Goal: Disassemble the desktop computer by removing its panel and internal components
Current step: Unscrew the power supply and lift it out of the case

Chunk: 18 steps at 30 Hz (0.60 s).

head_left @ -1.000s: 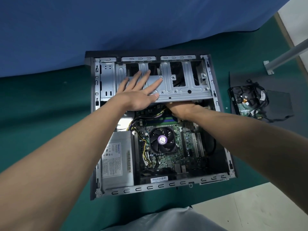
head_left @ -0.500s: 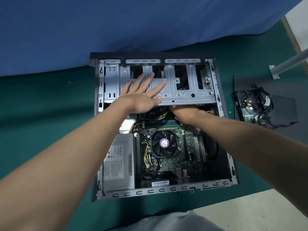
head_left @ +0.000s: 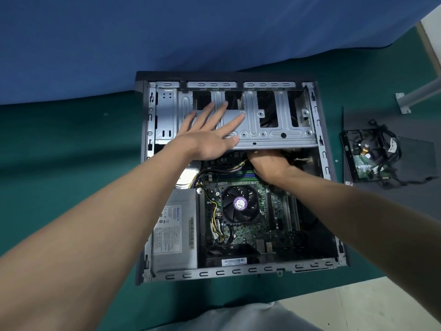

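Before you, the cage [head_left: 274, 137] is bare silver-grey, broken by dark rectangular openings. Your board [head_left: 248, 235] is green, the fan [head_left: 239, 203] black with a round purple label, the supply [head_left: 176, 235] grey with a white printed sticker, and the wires [head_left: 214, 220] yellow. The mat [head_left: 59, 151] is dark green, the cloth [head_left: 167, 32] blue, the panel [head_left: 417, 163] dark grey.

Labels on power supply [head_left: 176, 230] and fan [head_left: 239, 203] unreadable.

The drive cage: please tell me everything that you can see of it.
The drive cage is grey stamped sheet metal with ribs, screw holes and four dark openings. It spans the far end of the case. The left hand rests flat on it; the right hand reaches under its near edge, fingers hidden.
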Motion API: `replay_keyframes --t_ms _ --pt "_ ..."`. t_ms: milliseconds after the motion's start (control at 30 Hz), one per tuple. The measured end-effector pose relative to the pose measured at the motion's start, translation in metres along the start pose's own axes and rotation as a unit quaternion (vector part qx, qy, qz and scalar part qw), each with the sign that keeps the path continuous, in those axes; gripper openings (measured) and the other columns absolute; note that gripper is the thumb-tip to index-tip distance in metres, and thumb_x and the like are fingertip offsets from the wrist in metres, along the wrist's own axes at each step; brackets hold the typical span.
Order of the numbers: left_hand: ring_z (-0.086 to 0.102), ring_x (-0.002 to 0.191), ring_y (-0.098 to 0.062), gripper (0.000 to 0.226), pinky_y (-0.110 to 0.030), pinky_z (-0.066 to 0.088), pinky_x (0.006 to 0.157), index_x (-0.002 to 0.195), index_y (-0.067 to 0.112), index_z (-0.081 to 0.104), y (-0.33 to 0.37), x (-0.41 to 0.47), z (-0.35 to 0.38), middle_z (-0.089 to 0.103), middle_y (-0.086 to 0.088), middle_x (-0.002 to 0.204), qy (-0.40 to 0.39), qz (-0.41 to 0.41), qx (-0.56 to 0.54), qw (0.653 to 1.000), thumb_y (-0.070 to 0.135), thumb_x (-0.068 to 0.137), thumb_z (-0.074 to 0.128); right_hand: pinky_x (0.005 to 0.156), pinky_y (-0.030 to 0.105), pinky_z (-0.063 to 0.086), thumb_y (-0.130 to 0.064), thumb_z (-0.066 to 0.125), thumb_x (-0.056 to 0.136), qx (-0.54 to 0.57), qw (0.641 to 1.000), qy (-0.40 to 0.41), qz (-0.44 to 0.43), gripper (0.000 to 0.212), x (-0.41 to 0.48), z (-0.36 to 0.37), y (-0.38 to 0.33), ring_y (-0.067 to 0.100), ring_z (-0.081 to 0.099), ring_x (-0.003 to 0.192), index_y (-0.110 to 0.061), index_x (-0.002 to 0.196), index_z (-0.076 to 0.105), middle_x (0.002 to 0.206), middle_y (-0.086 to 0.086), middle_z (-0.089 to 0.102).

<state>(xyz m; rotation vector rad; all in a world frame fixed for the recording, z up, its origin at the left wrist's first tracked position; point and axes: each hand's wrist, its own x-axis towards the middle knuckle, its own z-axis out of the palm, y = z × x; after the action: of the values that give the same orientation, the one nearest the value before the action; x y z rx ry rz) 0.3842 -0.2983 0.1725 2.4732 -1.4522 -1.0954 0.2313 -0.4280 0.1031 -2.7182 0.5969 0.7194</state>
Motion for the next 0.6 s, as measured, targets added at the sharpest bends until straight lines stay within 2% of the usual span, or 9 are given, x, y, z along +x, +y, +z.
replay_keyframes --t_ms 67,133,167,233,300,367,400,500,600 --pt "-0.034 0.136 0.000 0.049 -0.036 -0.022 0.111 0.137 0.068 -0.010 0.000 0.000 -0.002 -0.030 0.025 0.151 -0.003 0.000 -0.004 1.000 0.062 0.097 0.020 0.097 0.034 0.045 -0.013 0.041 0.097 0.008 0.999 -0.026 -0.022 0.024 0.005 -0.012 0.011 0.024 0.057 0.098 -0.010 0.121 0.044 0.118 0.013 0.056" --pt "-0.034 0.136 0.000 0.050 -0.036 -0.023 0.110 0.137 0.067 -0.009 0.001 -0.001 -0.003 -0.031 0.024 0.151 -0.006 0.001 -0.006 1.000 0.062 0.097 0.020 0.108 0.038 0.033 -0.027 0.036 0.099 -0.004 0.999 -0.048 -0.022 0.027 0.006 -0.022 0.018 0.023 0.050 0.112 -0.016 0.123 0.042 0.127 0.007 0.051" --pt "-0.034 0.136 0.000 0.050 -0.036 -0.023 0.110 0.138 0.067 -0.009 0.001 -0.001 -0.003 -0.031 0.024 0.151 -0.007 0.001 -0.004 1.000 0.062 0.098 0.020 0.110 0.039 0.031 -0.028 0.035 0.099 -0.009 0.999 -0.047 -0.025 0.026 0.007 -0.022 0.022 0.023 0.049 0.111 -0.017 0.121 0.043 0.123 0.004 0.051" --pt "-0.034 0.136 0.000 0.050 -0.036 -0.023 0.109 0.138 0.067 -0.008 0.002 -0.002 -0.003 -0.031 0.024 0.151 -0.011 0.001 -0.004 1.000 0.061 0.098 0.020 0.105 0.039 0.038 -0.021 0.037 0.098 -0.026 0.999 -0.011 -0.038 0.019 0.006 -0.015 0.019 0.021 0.052 0.095 -0.014 0.114 0.045 0.106 0.005 0.054" --pt "-0.034 0.136 0.000 0.050 -0.035 -0.023 0.110 0.138 0.067 -0.008 0.003 -0.002 -0.003 -0.030 0.025 0.151 -0.014 0.001 -0.008 1.000 0.061 0.098 0.021 0.095 0.033 0.042 -0.017 0.038 0.097 -0.010 1.000 0.010 -0.027 0.030 0.003 -0.012 0.011 0.021 0.054 0.093 -0.011 0.125 0.045 0.111 0.006 0.055" --pt "-0.034 0.136 0.000 0.049 -0.036 -0.022 0.111 0.138 0.067 -0.007 0.003 -0.002 -0.003 -0.029 0.024 0.151 -0.013 0.002 -0.011 1.000 0.062 0.098 0.020 0.078 0.026 0.043 -0.006 0.041 0.093 -0.002 0.999 0.032 -0.026 0.033 0.005 -0.014 0.005 0.017 0.053 0.078 -0.008 0.125 0.046 0.100 0.006 0.056" --pt "-0.034 0.136 0.000 0.049 -0.036 -0.022 0.111 0.138 0.067 -0.007 0.002 -0.002 -0.003 -0.029 0.024 0.151 -0.011 0.003 -0.008 1.000 0.062 0.097 0.020 0.077 0.027 0.043 -0.004 0.042 0.091 0.003 0.999 0.040 -0.025 0.033 0.005 -0.015 0.001 0.019 0.053 0.078 -0.007 0.123 0.047 0.102 0.008 0.058" --pt "-0.034 0.136 0.000 0.049 -0.036 -0.022 0.111 0.138 0.067 -0.009 0.002 -0.002 -0.003 -0.030 0.024 0.151 -0.011 0.003 0.001 1.000 0.063 0.097 0.019 0.088 0.034 0.041 -0.007 0.037 0.094 0.010 0.997 0.076 -0.013 0.032 0.005 -0.015 -0.005 0.028 0.053 0.097 -0.008 0.125 0.045 0.122 0.015 0.054" --pt "-0.033 0.137 0.000 0.049 -0.036 -0.021 0.111 0.138 0.067 -0.009 0.002 -0.002 -0.003 -0.030 0.024 0.152 -0.012 0.003 -0.001 1.000 0.063 0.097 0.019 0.108 0.038 0.030 -0.014 0.033 0.099 -0.033 0.993 0.116 -0.014 0.035 0.005 -0.014 -0.008 0.030 0.045 0.123 -0.010 0.132 0.042 0.139 0.015 0.046"
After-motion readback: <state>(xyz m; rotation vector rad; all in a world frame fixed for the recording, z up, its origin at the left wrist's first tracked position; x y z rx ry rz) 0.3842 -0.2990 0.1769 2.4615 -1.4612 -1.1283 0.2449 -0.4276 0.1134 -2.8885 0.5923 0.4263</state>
